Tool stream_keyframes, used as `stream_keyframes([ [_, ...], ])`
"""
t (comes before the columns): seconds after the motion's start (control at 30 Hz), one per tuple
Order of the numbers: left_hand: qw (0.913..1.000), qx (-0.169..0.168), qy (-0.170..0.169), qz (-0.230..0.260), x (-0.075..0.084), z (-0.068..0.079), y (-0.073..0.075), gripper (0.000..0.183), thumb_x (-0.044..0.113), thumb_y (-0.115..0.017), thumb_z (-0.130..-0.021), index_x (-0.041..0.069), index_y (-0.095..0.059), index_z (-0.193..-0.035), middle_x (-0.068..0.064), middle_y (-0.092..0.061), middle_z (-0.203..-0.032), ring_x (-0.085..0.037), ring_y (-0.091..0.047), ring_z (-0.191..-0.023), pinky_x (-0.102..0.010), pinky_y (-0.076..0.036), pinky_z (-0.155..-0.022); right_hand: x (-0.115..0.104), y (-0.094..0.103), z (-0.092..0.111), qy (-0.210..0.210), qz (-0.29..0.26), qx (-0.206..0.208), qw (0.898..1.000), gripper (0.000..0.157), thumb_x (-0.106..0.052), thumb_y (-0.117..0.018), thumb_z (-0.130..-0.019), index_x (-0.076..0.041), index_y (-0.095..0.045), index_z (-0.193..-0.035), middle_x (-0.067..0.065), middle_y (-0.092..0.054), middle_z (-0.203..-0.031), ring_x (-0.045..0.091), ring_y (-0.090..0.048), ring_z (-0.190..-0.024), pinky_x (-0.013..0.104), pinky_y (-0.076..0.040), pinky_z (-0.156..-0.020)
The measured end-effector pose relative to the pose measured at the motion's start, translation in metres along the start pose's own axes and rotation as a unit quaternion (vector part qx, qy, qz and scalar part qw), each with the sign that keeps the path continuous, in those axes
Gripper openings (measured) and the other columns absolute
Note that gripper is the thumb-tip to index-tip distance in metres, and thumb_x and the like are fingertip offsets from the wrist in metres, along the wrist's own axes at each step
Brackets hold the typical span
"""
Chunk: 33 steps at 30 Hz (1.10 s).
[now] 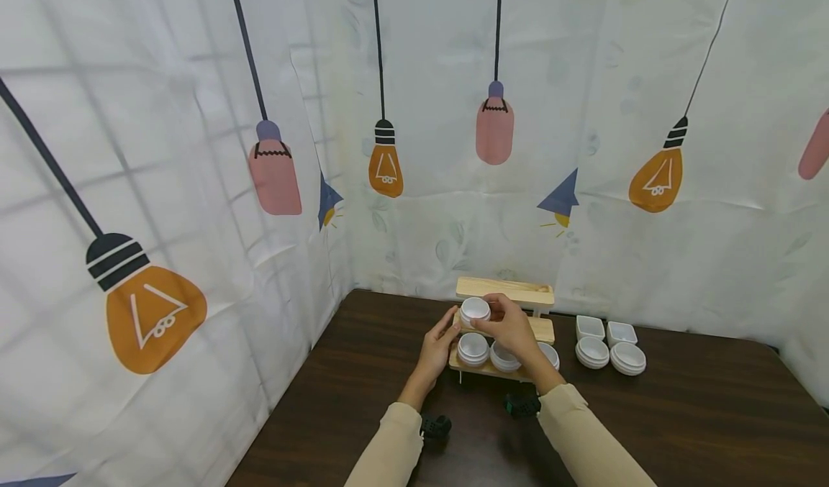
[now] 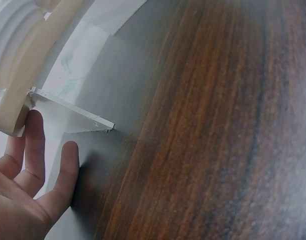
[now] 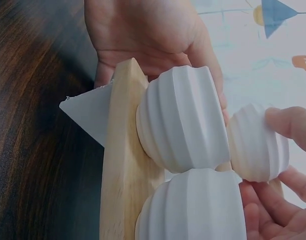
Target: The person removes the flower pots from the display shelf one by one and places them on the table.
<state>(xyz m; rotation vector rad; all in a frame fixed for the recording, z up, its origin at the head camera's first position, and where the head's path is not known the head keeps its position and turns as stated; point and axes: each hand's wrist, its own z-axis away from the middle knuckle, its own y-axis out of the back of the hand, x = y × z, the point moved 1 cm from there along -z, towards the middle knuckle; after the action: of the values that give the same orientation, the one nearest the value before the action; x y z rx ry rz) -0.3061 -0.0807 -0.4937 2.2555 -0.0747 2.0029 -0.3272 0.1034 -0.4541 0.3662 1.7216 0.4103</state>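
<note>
A tiered wooden rack [image 1: 540, 331] with white side supports stands on the dark table. On its middle shelf, at the left end, sits a small white ribbed bowl [image 1: 476, 307]. My right hand [image 1: 512, 326] pinches that bowl, thumb on the near side and fingers around the far side. At the rack's left end is my left hand [image 1: 435, 347]. In the left wrist view its fingers [image 2: 35, 150] reach up, fairly straight, with one tip at the end of a wooden shelf [image 2: 33, 65]. Several like bowls, such as the left one [image 1: 473, 349], line the lower shelf.
Right of the rack, two square white dishes [image 1: 590, 327] stand behind stacked round white dishes [image 1: 627, 358] on the table [image 1: 712, 401]. The rack's top shelf [image 1: 505, 290] is close to the patterned curtain [image 1: 427, 242]. Another curtain hangs along the left table edge.
</note>
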Motion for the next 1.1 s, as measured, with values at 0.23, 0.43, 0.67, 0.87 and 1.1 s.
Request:
stream_keyframes([
  [0.23,0.9999,-0.010,0.003,-0.002,0.000,0.000,0.001,0.049,0.027,-0.053,-0.108,0.019,-0.045,-0.156,-0.017,-0.064,-0.137,-0.015,-0.062,-0.111,-0.042,-0.050,-0.102,-0.003,0.002,0.006,0.005,-0.013,0.003,1.000,0.056,-0.022,-0.083,-0.088,-0.009,-0.059,-0.137,0.018,-0.067,-0.130,0.030,-0.067,-0.109,0.044,-0.057,-0.089],
  [0.43,0.9999,-0.012,0.005,0.008,-0.002,-0.002,0.001,0.049,0.026,-0.053,-0.108,0.020,-0.046,-0.156,-0.017,-0.066,-0.131,-0.014,-0.062,-0.109,-0.051,-0.048,-0.106,-0.009,0.004,0.012,0.014,-0.027,0.007,1.000,0.057,-0.022,-0.083,-0.088,-0.010,-0.059,-0.138,0.018,-0.067,-0.130,0.032,-0.068,-0.111,0.045,-0.058,-0.090],
  [0.67,0.9999,-0.013,0.006,0.006,-0.002,-0.001,0.000,0.050,0.027,-0.053,-0.108,0.018,-0.044,-0.157,-0.018,-0.066,-0.131,-0.015,-0.063,-0.108,-0.051,-0.048,-0.105,-0.011,0.012,0.021,0.022,-0.041,0.012,0.999,0.056,-0.022,-0.083,-0.088,-0.011,-0.058,-0.137,0.017,-0.067,-0.130,0.034,-0.067,-0.115,0.049,-0.055,-0.097],
  [0.87,0.9999,-0.008,0.010,0.012,-0.002,-0.001,0.001,0.050,0.027,-0.054,-0.108,0.023,-0.045,-0.156,-0.016,-0.063,-0.139,-0.022,-0.063,-0.115,-0.058,-0.042,-0.111,-0.012,0.017,0.030,0.015,-0.057,0.015,0.998,0.059,-0.022,-0.084,-0.086,-0.012,-0.058,-0.138,0.016,-0.065,-0.132,0.035,-0.066,-0.116,0.049,-0.056,-0.096],
  [1.1,1.0000,-0.006,0.002,0.002,-0.003,-0.001,-0.001,0.050,0.027,-0.053,-0.108,0.024,-0.043,-0.157,-0.016,-0.064,-0.138,-0.026,-0.063,-0.117,-0.058,-0.042,-0.111,-0.012,0.026,0.042,0.006,-0.061,0.025,0.998,0.060,-0.026,-0.085,-0.086,-0.013,-0.058,-0.139,0.017,-0.063,-0.132,0.036,-0.065,-0.117,0.048,-0.056,-0.092],
])
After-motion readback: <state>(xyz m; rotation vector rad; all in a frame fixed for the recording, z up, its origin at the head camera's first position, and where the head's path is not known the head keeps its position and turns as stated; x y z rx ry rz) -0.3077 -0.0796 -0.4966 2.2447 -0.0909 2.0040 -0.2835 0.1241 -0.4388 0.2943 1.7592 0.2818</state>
